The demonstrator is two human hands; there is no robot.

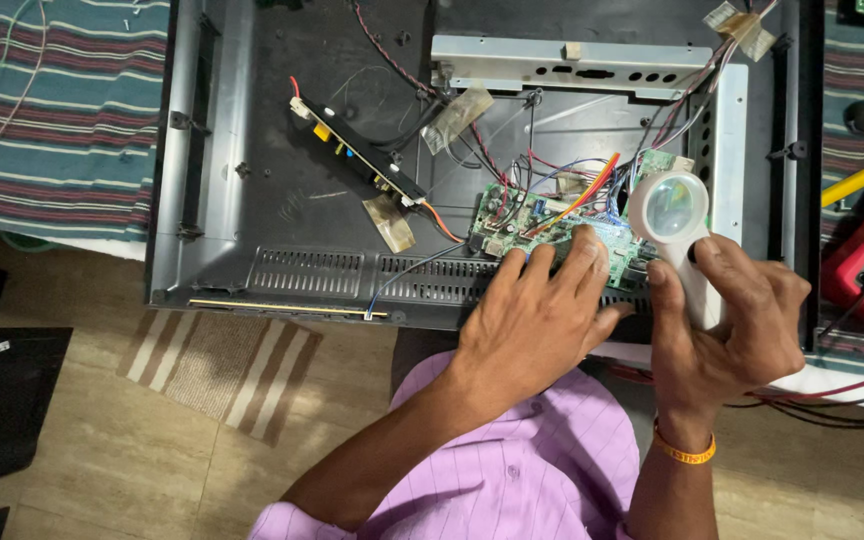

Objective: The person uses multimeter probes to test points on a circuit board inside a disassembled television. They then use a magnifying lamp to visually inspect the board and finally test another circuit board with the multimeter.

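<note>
Two hands (542,310) over chassis (282,170) holding circuit board (527,215).

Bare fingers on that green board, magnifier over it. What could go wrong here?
1. The left hand rests bare on the green circuit board: static or pressure may harm parts.
2. The white handheld magnifier in the right hand hovers close to the loose coloured wires and could snag them.

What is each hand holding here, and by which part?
The right hand grips a white magnifying glass by its handle, lens over the green circuit board. The left hand holds nothing; its fingers rest on that board.
</note>
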